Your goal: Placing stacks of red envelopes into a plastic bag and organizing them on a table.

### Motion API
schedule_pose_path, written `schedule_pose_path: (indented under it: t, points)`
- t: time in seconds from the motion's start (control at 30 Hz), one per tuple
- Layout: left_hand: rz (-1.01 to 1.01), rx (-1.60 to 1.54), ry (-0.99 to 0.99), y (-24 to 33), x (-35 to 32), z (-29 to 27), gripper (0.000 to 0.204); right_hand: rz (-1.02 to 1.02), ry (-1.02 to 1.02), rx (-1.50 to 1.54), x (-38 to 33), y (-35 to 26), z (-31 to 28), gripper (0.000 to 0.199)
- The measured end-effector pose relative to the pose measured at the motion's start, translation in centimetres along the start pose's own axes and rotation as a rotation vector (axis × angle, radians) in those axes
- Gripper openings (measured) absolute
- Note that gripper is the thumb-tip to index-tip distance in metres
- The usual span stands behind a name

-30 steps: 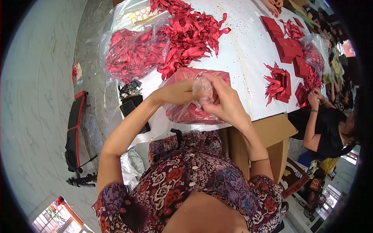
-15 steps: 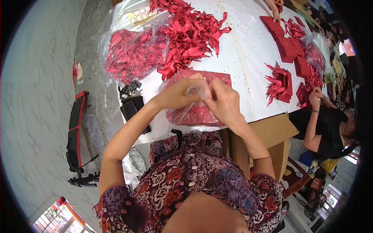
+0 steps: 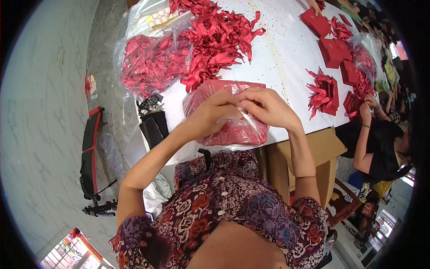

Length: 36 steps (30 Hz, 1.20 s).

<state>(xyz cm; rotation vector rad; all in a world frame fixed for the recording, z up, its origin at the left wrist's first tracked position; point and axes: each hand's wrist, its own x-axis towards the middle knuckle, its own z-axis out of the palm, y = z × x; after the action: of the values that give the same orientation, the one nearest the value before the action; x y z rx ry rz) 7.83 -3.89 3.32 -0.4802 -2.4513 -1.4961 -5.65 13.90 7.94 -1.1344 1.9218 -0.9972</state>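
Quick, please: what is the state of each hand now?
Left hand: closed, pinching the clear plastic bag of red items.
Right hand: closed, pinching the same bag.

- A clear, crinkled plastic bag [image 3: 233, 130] packed with flat red paper pieces lies on the white desk [image 3: 286, 58] at its near edge, just in front of the person.
- Its loose upper film is gathered and pinched between the left hand [image 3: 208, 119] and the right hand [image 3: 268, 107], which meet over its middle.
- The red contents fill the bag's lower part.
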Motion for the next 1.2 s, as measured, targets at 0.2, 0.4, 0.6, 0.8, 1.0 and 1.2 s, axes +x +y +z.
schedule_pose_path:
  t: [0.2,0.4,0.6,0.8,1.0,1.2]
  points:
    - [0.011,0.005,0.085,-0.3,-1.2,1.1,0.040,-0.233,0.006,-0.126,0.0,0.2,0.4,0.013]
    - [0.003,0.055,0.075,-0.1,-1.0,1.1,0.037,-0.395,0.405,-0.331,-1.6,-1.8,2.0,0.009]
    - [0.025,0.063,0.069,-0.2,-1.1,1.0,0.051,-0.097,0.264,0.187,-1.4,-1.0,0.9,0.009]
    - [0.031,0.056,0.113,0.0,-0.7,1.3,0.032,-0.441,0.229,-0.225,-0.6,-1.0,1.1,0.010]
    - [-0.016,0.093,0.087,0.4,-1.0,0.8,0.037,-0.138,0.371,0.130,-1.7,-0.9,1.0,0.011]
    - [-0.010,0.077,0.091,0.2,-1.1,1.1,0.040,-0.334,0.249,-0.283,-2.2,0.0,1.6,0.011]
